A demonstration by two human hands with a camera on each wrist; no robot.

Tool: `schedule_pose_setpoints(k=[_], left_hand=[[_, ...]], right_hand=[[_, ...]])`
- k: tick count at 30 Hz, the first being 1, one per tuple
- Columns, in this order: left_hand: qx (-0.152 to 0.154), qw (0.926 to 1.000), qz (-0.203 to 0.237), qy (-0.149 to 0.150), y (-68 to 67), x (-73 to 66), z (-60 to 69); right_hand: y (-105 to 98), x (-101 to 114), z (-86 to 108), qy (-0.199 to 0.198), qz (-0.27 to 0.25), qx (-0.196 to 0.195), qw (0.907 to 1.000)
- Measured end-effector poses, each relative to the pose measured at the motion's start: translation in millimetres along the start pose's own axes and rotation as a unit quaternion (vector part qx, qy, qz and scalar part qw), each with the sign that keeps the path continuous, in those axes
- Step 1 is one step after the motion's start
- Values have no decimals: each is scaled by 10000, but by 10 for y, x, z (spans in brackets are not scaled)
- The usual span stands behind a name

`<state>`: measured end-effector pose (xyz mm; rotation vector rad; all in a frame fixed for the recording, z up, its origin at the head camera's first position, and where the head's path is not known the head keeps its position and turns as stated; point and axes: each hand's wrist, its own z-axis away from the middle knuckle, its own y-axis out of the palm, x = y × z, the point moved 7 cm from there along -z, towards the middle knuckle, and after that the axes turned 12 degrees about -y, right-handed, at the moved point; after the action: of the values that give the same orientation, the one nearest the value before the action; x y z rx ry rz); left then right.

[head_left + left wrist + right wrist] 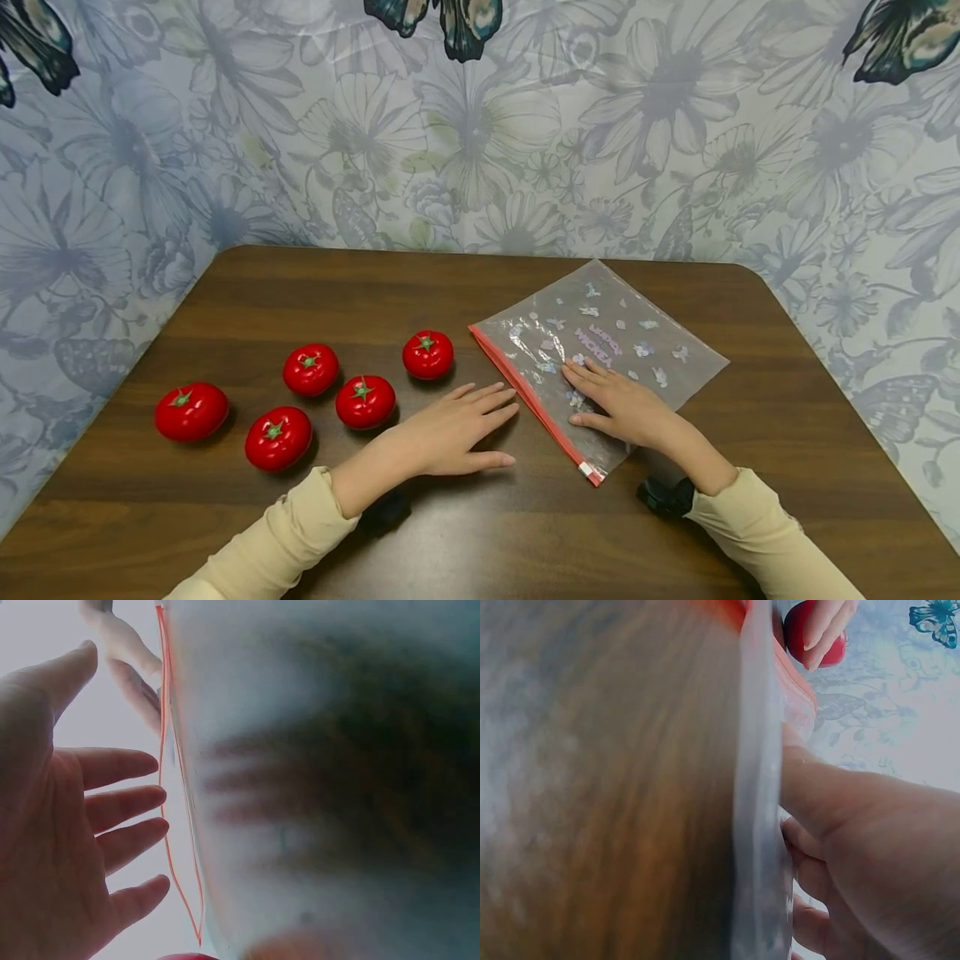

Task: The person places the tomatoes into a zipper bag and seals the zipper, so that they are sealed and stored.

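Observation:
A clear zip bag (645, 317) printed with small pale shapes lies slantwise on the table, its red zip edge (525, 392) facing left and a white slider (586, 469) at the near corner. My right hand (626, 408) rests on the bag with its fingers stretched out. Left of the zip edge, my left hand (453, 437) is held over the table with straight, slightly spread fingers and nothing in it. Several red tomatoes with green stems are on the left; the nearest to that hand are one tomato (365, 402) and another tomato (427, 355). In the left wrist view, the bag (225, 690) is largely blurred.
Farther left stand more tomatoes, including a tomato (278, 439) and the outermost tomato (191, 412). The brown wooden table (480, 550) has rounded far corners and meets a flowered wall covering (480, 150). A dark wrist device (666, 497) sits at the right wrist.

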<state>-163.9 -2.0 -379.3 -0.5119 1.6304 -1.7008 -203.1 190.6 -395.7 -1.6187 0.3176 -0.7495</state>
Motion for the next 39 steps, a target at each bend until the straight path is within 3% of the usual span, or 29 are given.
schedule_pose_setpoints(k=[20, 34, 39], left_hand=[[368, 9992, 70, -145, 91, -14, -153], [289, 9993, 186, -176, 60, -78, -229], [405, 9981, 358, -285, 46, -82, -288]], right_hand=[[-1, -8, 11, 10, -16, 29, 10000], [-11, 1, 6, -41, -6, -40, 10000], [-15, -7, -2, 13, -124, -15, 9999]])
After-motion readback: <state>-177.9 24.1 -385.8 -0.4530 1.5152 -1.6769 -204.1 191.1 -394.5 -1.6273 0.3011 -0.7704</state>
